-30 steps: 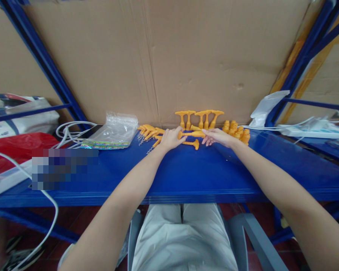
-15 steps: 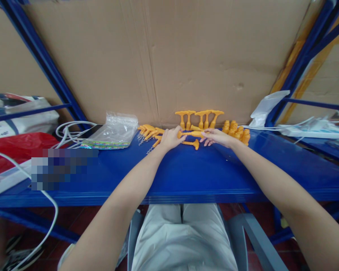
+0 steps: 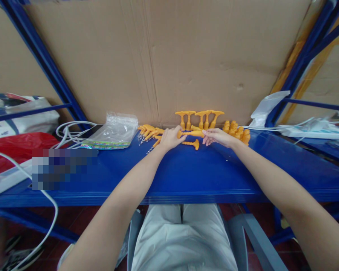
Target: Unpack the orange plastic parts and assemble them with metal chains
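Observation:
My left hand (image 3: 171,139) is closed around the handle end of a yellow corkscrew (image 3: 194,133), which lies level between both hands. The thumb and fingertips of my right hand (image 3: 217,137) pinch its yellow sleeve at the other end. Just below lies another yellow corkscrew piece (image 3: 196,144), partly behind my left hand. To the left, yellow handles with bare metal spirals (image 3: 142,139) lie in a pile. Behind my hands several T-shaped yellow corkscrews (image 3: 206,118) stand upright against the cardboard. Beside my right hand is a cluster of yellow sleeves (image 3: 237,131).
Clear plastic bags (image 3: 115,130) lie on the blue table (image 3: 192,173), left of the pile. White cables (image 3: 70,131), a red bag (image 3: 22,146) and a pixelated patch are farther left. A cardboard wall (image 3: 158,56) closes the back; a white power strip (image 3: 307,131) sits right.
The right hand's fingers have shifted slightly on the sleeve and curled a little more. The left hand and the corkscrew stay almost in the same place.

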Action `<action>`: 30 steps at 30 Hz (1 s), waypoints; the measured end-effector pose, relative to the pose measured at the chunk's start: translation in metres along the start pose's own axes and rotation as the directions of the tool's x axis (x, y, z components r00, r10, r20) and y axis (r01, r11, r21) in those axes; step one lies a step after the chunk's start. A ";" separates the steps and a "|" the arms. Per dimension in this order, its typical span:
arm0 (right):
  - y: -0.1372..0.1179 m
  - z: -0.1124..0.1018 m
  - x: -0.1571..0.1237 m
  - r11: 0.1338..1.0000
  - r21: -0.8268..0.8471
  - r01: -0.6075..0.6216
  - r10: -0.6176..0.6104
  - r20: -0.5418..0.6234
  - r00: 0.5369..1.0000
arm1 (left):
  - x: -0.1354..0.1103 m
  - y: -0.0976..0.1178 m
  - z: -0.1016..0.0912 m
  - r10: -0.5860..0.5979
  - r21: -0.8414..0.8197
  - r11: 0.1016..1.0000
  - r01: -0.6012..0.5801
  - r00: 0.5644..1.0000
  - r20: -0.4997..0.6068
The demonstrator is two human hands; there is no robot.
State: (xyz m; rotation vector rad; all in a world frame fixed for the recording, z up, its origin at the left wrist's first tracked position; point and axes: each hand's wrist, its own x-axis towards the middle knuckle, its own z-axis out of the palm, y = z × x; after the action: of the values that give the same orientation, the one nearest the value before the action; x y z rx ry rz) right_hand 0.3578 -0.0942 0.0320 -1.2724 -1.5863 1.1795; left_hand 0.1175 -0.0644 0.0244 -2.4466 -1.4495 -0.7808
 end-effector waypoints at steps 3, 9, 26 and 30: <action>-0.002 0.003 0.000 1.000 -0.002 -0.020 0.020 -0.033 0.999 | 0.000 -0.001 0.001 0.011 -0.005 1.000 -0.011 1.000 -0.015; 0.001 0.003 0.002 0.999 -0.034 -0.017 0.014 -0.079 0.997 | 0.000 -0.002 0.001 0.000 -0.025 1.000 0.000 1.000 -0.017; -0.005 0.007 -0.001 0.999 -0.027 -0.046 0.044 -0.071 0.997 | -0.002 0.008 -0.006 -0.008 -0.002 1.000 0.008 1.000 0.008; -0.005 0.008 0.000 0.997 -0.025 -0.071 0.068 -0.084 0.994 | -0.003 0.008 -0.005 0.005 0.010 1.000 -0.005 1.000 0.008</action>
State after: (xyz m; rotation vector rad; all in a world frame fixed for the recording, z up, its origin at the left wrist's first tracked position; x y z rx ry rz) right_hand 0.3491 -0.0965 0.0345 -1.3873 -1.5140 1.1354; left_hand 0.1218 -0.0723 0.0277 -2.4480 -1.4458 -0.7618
